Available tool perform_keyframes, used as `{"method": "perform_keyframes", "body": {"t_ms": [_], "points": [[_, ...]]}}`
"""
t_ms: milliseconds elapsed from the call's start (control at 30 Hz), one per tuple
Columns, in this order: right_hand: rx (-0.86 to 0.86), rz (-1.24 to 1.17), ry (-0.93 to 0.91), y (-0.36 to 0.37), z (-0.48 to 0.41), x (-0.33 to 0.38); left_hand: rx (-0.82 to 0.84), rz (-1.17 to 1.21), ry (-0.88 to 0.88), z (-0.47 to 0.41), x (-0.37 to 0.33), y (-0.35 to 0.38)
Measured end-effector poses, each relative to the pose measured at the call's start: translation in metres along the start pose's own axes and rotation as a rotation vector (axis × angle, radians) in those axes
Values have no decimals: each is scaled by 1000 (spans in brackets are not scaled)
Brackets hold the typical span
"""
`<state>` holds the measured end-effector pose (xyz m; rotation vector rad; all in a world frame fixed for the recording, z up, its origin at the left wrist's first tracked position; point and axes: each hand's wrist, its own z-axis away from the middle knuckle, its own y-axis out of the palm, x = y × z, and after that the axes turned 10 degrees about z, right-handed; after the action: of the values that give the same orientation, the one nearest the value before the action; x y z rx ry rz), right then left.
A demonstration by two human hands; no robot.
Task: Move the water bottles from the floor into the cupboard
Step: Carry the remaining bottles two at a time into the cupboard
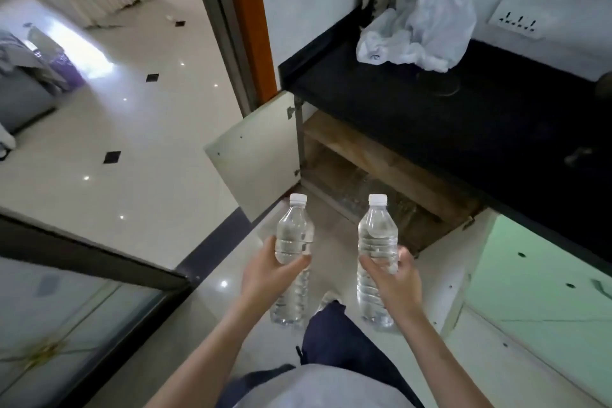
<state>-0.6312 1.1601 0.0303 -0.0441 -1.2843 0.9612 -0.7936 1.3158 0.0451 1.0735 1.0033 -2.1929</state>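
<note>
the left hand [265,275] grips a water bottle [291,242] around its middle, fingers [299,262] curled over the front. the right hand [394,278] clasps a second bottle [377,235] likewise. both bottles stand upright, caps up, held above the floor [149,142] before the open cupboard [381,159] under the black table [463,109].

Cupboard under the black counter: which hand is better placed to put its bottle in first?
Probably the right hand: its bottle is directly before the open cupboard, while the left hand is nearer the open door.
</note>
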Motion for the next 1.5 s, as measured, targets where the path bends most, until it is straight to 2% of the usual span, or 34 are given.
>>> {"method": "perform_keyframes", "body": {"t_ms": [167, 400, 600, 867, 1000, 1133, 1300, 1500], "points": [[-44, -25, 21, 6, -72, 62, 12, -47, 68, -89, -58, -24], [-245, -84, 74, 13, -150, 127, 124, -128, 214, -219, -117, -44], [-435, -191, 266, 81, -160, 138, 373, -260, 200, -324, -110, -65], [-494, -184, 431, 140, -173, 127, 563, -331, 107, -368, -82, -47], [-488, -141, 482, 147, -212, 84, 589, -350, 77, -393, -56, -8], [-483, -120, 510, 175, -263, 9, 606, -358, 73, -445, -10, 55], [-494, -99, 501, 229, -340, -112, 635, -257, 50, -531, 88, 143], [-557, -121, 482, 291, -442, -255, 672, -241, 135, -641, 200, 251]]}}
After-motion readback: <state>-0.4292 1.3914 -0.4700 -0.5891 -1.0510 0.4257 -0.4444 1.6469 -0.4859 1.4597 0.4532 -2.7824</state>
